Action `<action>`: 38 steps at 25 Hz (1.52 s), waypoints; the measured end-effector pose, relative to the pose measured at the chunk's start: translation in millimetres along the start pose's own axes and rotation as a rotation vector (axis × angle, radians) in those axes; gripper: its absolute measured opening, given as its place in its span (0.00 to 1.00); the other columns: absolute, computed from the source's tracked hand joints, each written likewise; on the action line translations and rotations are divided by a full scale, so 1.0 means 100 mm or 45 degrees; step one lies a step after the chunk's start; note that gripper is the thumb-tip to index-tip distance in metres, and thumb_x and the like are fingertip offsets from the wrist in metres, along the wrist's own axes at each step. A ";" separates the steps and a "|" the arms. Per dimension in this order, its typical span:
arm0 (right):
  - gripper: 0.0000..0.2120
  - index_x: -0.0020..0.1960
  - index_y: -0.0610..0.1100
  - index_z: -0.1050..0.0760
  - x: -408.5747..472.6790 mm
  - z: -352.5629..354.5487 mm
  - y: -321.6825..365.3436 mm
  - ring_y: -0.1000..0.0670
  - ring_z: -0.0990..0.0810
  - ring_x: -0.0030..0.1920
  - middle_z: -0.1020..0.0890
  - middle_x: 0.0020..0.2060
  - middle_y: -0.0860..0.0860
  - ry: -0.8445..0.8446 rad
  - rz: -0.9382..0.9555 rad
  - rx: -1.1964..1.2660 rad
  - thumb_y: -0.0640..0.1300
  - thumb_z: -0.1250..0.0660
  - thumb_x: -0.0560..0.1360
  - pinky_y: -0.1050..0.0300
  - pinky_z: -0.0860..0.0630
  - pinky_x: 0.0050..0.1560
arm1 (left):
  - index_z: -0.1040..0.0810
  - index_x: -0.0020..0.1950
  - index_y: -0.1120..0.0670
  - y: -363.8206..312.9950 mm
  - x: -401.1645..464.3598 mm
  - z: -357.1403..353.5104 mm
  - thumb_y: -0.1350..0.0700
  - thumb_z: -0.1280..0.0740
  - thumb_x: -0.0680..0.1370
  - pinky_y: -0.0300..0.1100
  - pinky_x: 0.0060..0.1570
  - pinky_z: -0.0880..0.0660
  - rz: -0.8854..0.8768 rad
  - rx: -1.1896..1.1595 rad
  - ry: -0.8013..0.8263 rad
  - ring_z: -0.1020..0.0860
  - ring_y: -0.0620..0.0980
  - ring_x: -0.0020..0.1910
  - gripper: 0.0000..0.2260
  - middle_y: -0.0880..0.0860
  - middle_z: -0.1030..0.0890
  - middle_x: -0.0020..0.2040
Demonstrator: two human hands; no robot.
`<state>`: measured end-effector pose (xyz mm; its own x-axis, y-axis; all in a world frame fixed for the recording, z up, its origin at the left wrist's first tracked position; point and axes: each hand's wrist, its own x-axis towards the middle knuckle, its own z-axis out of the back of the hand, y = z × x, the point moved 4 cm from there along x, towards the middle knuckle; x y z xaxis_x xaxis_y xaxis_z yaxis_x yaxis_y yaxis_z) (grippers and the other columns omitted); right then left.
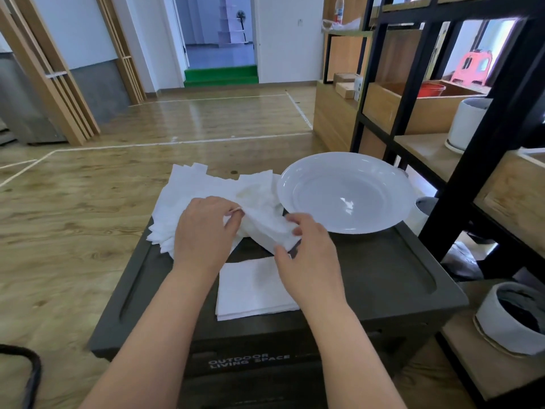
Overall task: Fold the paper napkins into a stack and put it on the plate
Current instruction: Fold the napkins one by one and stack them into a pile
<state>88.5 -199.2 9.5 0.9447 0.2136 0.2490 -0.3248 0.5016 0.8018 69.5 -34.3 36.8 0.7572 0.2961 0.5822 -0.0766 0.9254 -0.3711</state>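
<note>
A loose heap of white paper napkins (191, 190) lies at the far left of the dark box top (383, 278). One napkin (265, 228) is lifted off the heap and held between both hands. My left hand (203, 228) pinches its left edge, and my right hand (306, 255) pinches its right corner. A folded napkin stack (250, 290) rests flat on the box top, just below the hands. The white plate (348, 193) sits empty at the far right of the box top, next to the heap.
A black metal shelf unit (477, 160) with wooden boards stands close on the right, holding white pots (513, 320). Wooden floor surrounds the box on the left and beyond. A black curved object (29, 370) shows at the bottom left.
</note>
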 end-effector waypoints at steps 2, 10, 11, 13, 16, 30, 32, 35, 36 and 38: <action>0.31 0.67 0.61 0.39 0.00 0.08 0.05 0.58 0.35 0.61 0.34 0.61 0.60 -0.030 -0.021 0.231 0.46 0.28 0.71 0.61 0.32 0.57 | 0.20 0.40 0.45 -0.06 -0.16 0.24 0.48 0.34 0.75 0.28 0.40 0.34 0.092 -0.280 0.038 0.25 0.38 0.43 0.06 0.39 0.19 0.40; 0.12 0.53 0.55 0.20 -0.11 0.11 0.15 0.57 0.17 0.49 0.15 0.49 0.59 0.524 -0.101 0.867 0.53 0.28 0.70 0.59 0.20 0.48 | 0.21 0.48 0.59 0.00 -0.63 0.32 0.49 0.36 0.78 0.53 0.44 0.21 0.623 -1.056 0.113 0.18 0.59 0.43 0.14 0.61 0.17 0.44; 0.12 0.52 0.55 0.20 -0.11 0.08 0.14 0.56 0.17 0.49 0.15 0.48 0.59 0.548 -0.128 0.847 0.53 0.28 0.69 0.58 0.20 0.49 | 0.20 0.48 0.58 0.01 -0.65 0.28 0.49 0.36 0.79 0.49 0.43 0.21 0.659 -1.060 0.125 0.17 0.56 0.43 0.13 0.58 0.16 0.43; 0.05 0.47 0.54 0.19 -0.11 0.04 0.09 0.56 0.16 0.46 0.15 0.44 0.58 0.474 -0.224 0.767 0.51 0.28 0.71 0.58 0.20 0.47 | 0.22 0.48 0.61 0.05 -0.67 0.19 0.47 0.36 0.78 0.44 0.38 0.27 0.680 -0.986 0.172 0.19 0.58 0.39 0.16 0.62 0.17 0.43; 0.10 0.38 0.47 0.21 -0.09 0.01 0.01 0.52 0.19 0.39 0.16 0.37 0.50 0.276 -0.277 0.388 0.50 0.33 0.75 0.59 0.23 0.40 | 0.22 0.48 0.61 0.15 -0.70 0.10 0.45 0.38 0.77 0.44 0.36 0.32 0.690 -0.783 0.218 0.23 0.62 0.38 0.19 0.65 0.20 0.42; 0.09 0.41 0.47 0.29 -0.02 -0.12 -0.14 0.56 0.28 0.35 0.29 0.33 0.58 0.080 -0.139 -0.361 0.50 0.34 0.75 0.65 0.37 0.30 | 0.29 0.38 0.49 0.26 -0.74 0.00 0.47 0.35 0.76 0.40 0.31 0.34 0.701 -0.194 0.326 0.25 0.47 0.38 0.10 0.47 0.23 0.34; 0.08 0.41 0.46 0.27 -0.01 -0.14 -0.18 0.54 0.27 0.36 0.26 0.34 0.55 0.104 -0.185 -0.406 0.50 0.34 0.75 0.63 0.36 0.30 | 0.28 0.41 0.50 0.26 -0.74 -0.01 0.48 0.34 0.76 0.40 0.33 0.33 0.702 -0.168 0.363 0.24 0.48 0.40 0.08 0.47 0.23 0.35; 0.05 0.45 0.47 0.27 -0.03 -0.12 -0.18 0.53 0.27 0.37 0.23 0.40 0.52 0.097 -0.243 -0.468 0.48 0.34 0.74 0.62 0.37 0.30 | 0.33 0.48 0.50 0.25 -0.71 0.03 0.50 0.32 0.75 0.37 0.29 0.38 0.680 -0.088 0.304 0.29 0.44 0.36 0.10 0.45 0.27 0.37; 0.06 0.48 0.47 0.28 -0.05 -0.10 -0.15 0.54 0.28 0.38 0.23 0.41 0.52 0.063 -0.222 -0.484 0.47 0.33 0.74 0.62 0.37 0.31 | 0.35 0.49 0.49 0.24 -0.69 0.06 0.51 0.32 0.75 0.35 0.28 0.40 0.651 -0.077 0.250 0.31 0.41 0.33 0.11 0.44 0.29 0.36; 0.08 0.52 0.50 0.28 -0.07 -0.08 -0.05 0.55 0.27 0.40 0.24 0.42 0.53 -0.026 -0.101 -0.467 0.46 0.32 0.74 0.63 0.36 0.32 | 0.33 0.49 0.48 0.20 -0.66 0.06 0.52 0.33 0.75 0.34 0.28 0.41 0.590 -0.103 0.228 0.30 0.40 0.32 0.09 0.43 0.29 0.36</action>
<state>83.2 -196.3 -0.7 0.9670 0.1473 0.2077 -0.2422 0.7838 0.5718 14.7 -33.8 -4.9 0.7554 0.6198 0.2125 -0.3859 0.6830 -0.6201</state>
